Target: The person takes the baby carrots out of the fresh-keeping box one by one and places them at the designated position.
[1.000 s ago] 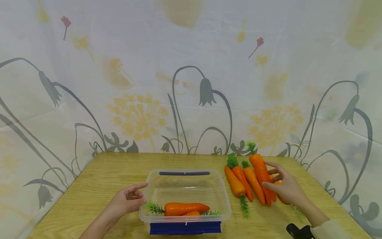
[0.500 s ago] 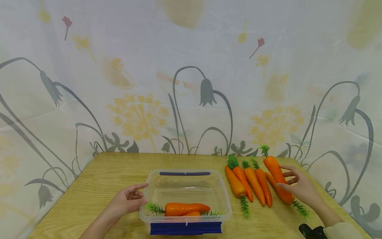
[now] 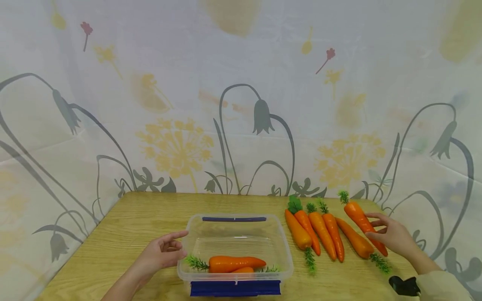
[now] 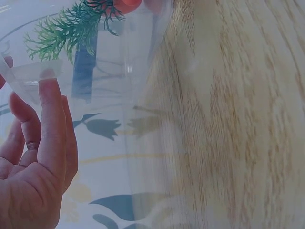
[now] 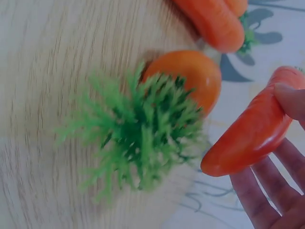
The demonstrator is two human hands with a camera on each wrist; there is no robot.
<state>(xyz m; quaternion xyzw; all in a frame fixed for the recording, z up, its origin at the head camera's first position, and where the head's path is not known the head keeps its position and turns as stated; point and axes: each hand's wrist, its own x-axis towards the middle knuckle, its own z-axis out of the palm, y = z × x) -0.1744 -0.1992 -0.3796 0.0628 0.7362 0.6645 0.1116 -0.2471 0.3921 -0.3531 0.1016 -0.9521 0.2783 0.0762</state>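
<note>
My right hand (image 3: 395,237) holds an orange carrot (image 3: 360,217) at the right end of a row, thumb on one side and fingers on the other. In the right wrist view the tapered end of this carrot (image 5: 252,126) shows between thumb and fingers. My left hand (image 3: 162,251) touches the left rim of a clear plastic box (image 3: 285,246), thumb and index finger extended against it and the other fingers bent. Inside the box lies a carrot (image 3: 235,263) with green fronds, and part of another carrot (image 3: 244,270) shows in front of it.
Several carrots lie side by side right of the box, including a carrot (image 3: 297,229) with its fronds toward me and a carrot (image 3: 354,238) nearest the held one. Blue latches (image 3: 235,288) edge the box. A flowered cloth (image 3: 241,138) hangs behind the wooden table (image 3: 143,213).
My right hand has moved rightward and down with its carrot, uncovering the carrots it was over. The left hand and the box stay in place.
</note>
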